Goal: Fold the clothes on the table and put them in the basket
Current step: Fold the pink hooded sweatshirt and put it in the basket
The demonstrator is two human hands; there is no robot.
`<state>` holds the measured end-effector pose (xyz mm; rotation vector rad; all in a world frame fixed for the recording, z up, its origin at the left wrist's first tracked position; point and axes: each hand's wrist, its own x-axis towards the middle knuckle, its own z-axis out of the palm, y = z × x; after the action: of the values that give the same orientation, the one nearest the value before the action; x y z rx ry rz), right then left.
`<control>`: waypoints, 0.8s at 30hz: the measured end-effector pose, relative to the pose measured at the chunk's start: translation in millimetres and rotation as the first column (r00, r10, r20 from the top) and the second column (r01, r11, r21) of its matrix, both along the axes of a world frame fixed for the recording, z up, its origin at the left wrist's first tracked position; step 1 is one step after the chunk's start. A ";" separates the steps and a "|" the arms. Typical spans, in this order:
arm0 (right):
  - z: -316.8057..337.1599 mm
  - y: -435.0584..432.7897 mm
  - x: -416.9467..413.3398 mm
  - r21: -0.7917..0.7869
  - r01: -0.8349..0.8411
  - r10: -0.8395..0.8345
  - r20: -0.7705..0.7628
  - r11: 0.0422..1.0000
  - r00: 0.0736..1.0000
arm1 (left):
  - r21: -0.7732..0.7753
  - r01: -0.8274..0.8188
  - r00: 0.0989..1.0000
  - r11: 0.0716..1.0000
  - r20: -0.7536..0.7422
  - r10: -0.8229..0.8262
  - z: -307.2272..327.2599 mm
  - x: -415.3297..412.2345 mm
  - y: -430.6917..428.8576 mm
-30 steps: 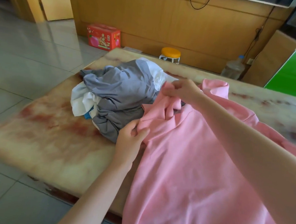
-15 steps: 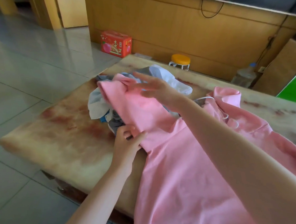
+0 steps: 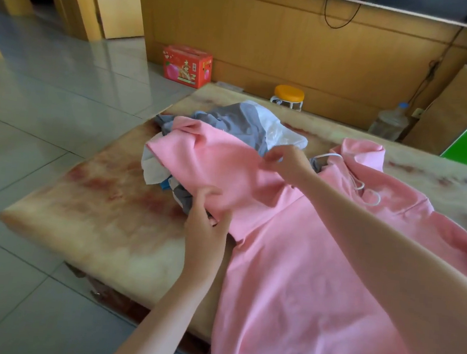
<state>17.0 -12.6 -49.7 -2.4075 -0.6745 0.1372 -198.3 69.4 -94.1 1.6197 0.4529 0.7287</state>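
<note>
Head view. My left hand (image 3: 206,225) pinches the lower edge of a sleeve (image 3: 200,156) of the pink hoodie (image 3: 316,284); my right hand (image 3: 285,163) pinches its upper edge. The hoodie lies spread on the table (image 3: 102,221), sleeve draped over the unfolded grey-and-white pile (image 3: 240,120). I judge folding barely begun; no basket is visible.

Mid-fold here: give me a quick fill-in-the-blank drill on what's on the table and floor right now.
1. The left hand and right hand both grip the ___ hoodie.
2. Its sleeve drapes over a pile of white and ___ clothes.
3. The hoodie's drawstring is ___.
4. The box on the floor is ___.
Missing words: pink; grey; white; red.
</note>
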 end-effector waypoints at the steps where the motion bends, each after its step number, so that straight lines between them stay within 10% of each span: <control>1: 9.1 4.7 -2.3 0.102 0.009 -0.013 0.040 0.995 0.999 | 0.032 0.004 1.000 0.999 -0.013 -0.004 -2.1 0.3 1.6; 6: 47.7 39.3 -9.8 0.439 -0.092 0.071 0.065 0.894 0.995 | -0.045 -0.070 0.998 0.997 -0.004 0.070 -8.0 5.6 10.0; 10: 23.6 36.9 -2.3 0.035 -0.146 0.147 -0.043 0.989 0.988 | -0.007 -0.066 0.997 0.998 -0.031 0.066 -11.4 7.1 9.3; 14: 9.7 2.9 12.1 0.108 -0.094 0.109 -0.142 0.990 0.984 | -0.057 0.029 0.991 0.998 -0.125 -0.036 -14.0 2.7 1.1; 24: -16.9 -48.6 45.9 -0.330 -0.130 0.118 -0.057 0.935 0.991 | 0.029 -0.046 0.992 0.999 -0.113 0.049 -24.9 3.6 -13.7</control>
<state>62.9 -61.2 -66.6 -2.6743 -0.8440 0.3743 -194.7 55.7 -119.0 1.6855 0.5680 0.6824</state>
